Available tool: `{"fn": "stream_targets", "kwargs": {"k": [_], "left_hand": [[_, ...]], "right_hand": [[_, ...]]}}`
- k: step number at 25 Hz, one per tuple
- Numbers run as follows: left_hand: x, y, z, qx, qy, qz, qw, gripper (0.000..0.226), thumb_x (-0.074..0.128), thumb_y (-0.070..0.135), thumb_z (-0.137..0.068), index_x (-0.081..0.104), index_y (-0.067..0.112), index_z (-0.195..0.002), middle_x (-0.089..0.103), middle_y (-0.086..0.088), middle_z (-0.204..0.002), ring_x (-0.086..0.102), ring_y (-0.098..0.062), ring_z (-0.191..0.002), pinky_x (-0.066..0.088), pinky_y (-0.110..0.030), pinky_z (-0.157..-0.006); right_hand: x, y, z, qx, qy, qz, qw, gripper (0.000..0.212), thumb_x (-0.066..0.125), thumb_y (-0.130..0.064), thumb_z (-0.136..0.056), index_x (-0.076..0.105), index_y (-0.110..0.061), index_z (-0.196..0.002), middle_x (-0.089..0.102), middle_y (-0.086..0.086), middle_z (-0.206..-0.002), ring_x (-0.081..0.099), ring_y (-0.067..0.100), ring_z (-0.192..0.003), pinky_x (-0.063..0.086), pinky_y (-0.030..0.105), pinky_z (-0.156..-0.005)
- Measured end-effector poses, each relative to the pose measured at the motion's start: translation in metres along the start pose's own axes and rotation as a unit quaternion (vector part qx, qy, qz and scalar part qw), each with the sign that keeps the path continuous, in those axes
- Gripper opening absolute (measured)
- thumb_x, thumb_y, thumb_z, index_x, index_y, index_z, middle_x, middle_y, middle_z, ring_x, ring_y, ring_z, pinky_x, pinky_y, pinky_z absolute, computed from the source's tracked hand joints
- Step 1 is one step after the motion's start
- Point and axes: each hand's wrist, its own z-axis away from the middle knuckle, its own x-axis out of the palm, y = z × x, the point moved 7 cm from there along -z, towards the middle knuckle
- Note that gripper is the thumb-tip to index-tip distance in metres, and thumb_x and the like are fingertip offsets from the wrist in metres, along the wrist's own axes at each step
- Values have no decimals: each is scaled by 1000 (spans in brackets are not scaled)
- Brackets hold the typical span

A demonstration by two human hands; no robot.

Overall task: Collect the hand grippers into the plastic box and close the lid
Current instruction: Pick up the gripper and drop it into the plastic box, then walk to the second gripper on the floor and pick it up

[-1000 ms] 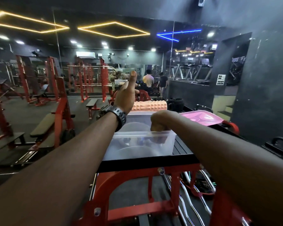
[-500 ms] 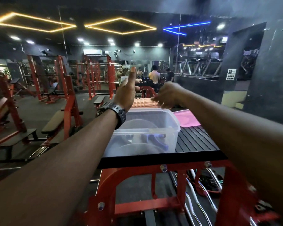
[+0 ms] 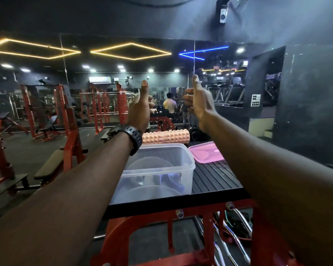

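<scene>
While the clear rectangular plastic box (image 3: 158, 169) stands open on the black slatted tabletop (image 3: 215, 179), dark and purple hand grippers (image 3: 171, 182) lie blurred inside it. The translucent pink plastic lid (image 3: 206, 153) rests just right of the box, off it. Above the box, the left hand (image 3: 139, 110) and right hand (image 3: 199, 103) hold nothing, fingers curled, thumbs raised. A ridged orange foam roller (image 3: 165, 137) lies behind the box.
</scene>
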Motion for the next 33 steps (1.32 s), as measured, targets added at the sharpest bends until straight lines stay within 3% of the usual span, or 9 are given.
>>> {"fn": "stream_targets", "kwargs": {"k": [4, 8, 11, 15, 18, 21, 24, 30, 33], "left_hand": [[34, 12, 6, -5, -26, 22, 999, 85, 18, 74, -91, 60, 13, -132, 70, -11, -118, 64, -27, -102, 48, -44, -94], [107, 22, 15, -28, -88, 102, 990, 88, 24, 78, -87, 63, 10, -126, 71, -11, -104, 60, -23, -89, 46, -37, -77], [194, 35, 43, -35, -162, 146, 975, 69, 24, 70, -95, 64, 15, -108, 65, -7, -101, 56, -20, -88, 43, -32, -73], [318, 72, 107, -66, -287, 213, 932, 68, 22, 68, -96, 62, 14, -107, 62, -9, -104, 52, -21, -90, 39, -30, -68], [389, 118, 164, -66, -359, 255, 895, 66, 21, 66, -97, 57, 13, -114, 61, -10, -107, 52, -22, -94, 40, -35, -78], [442, 163, 230, -57, -412, 284, 864, 64, 23, 63, -99, 58, 11, -114, 61, -10, -105, 52, -21, -92, 41, -33, -74], [481, 187, 280, -58, -452, 304, 837, 65, 25, 62, -99, 60, 10, -116, 62, -9, -105, 52, -20, -92, 42, -32, -77], [537, 208, 371, -67, -558, 315, 765, 67, 23, 66, -98, 60, 13, -114, 62, -9, -108, 55, -19, -95, 43, -30, -77], [544, 215, 411, -56, -591, 325, 736, 73, 21, 68, -97, 61, 11, -121, 64, -10, -112, 57, -20, -97, 45, -31, -77]], "right_hand": [[-34, -10, -2, -22, 40, 14, 999, 57, 41, -64, -100, 71, -16, -94, 75, 9, -104, 68, 25, -97, 53, 43, -91], [-104, -16, 7, -37, 99, 63, 992, 55, 41, -65, -99, 68, -22, -78, 74, 7, -90, 65, 22, -87, 48, 40, -85], [-207, -21, 33, -25, 180, 129, 975, 58, 40, -70, -96, 69, -21, -82, 75, 5, -93, 64, 24, -93, 46, 41, -87], [-356, -45, 97, -25, 301, 155, 941, 50, 42, -62, -101, 62, -20, -79, 67, 7, -86, 54, 16, -68, 39, 33, -65], [-444, -74, 157, -26, 392, 195, 899, 50, 43, -61, -100, 62, -20, -79, 67, 7, -88, 53, 14, -70, 37, 31, -68], [-511, -99, 223, -22, 459, 212, 862, 53, 41, -62, -101, 65, -17, -89, 69, 9, -93, 55, 17, -77, 42, 33, -73], [-548, -107, 276, -8, 503, 219, 836, 61, 42, -62, -101, 70, -8, -102, 70, 12, -93, 55, 21, -80, 43, 35, -69], [-595, -120, 372, 4, 581, 246, 776, 55, 43, -65, -98, 68, -17, -88, 69, 5, -86, 59, 19, -82, 45, 35, -74], [-608, -122, 411, 16, 614, 254, 747, 53, 46, -65, -98, 67, -18, -85, 69, 4, -83, 59, 17, -76, 44, 28, -62]]}}
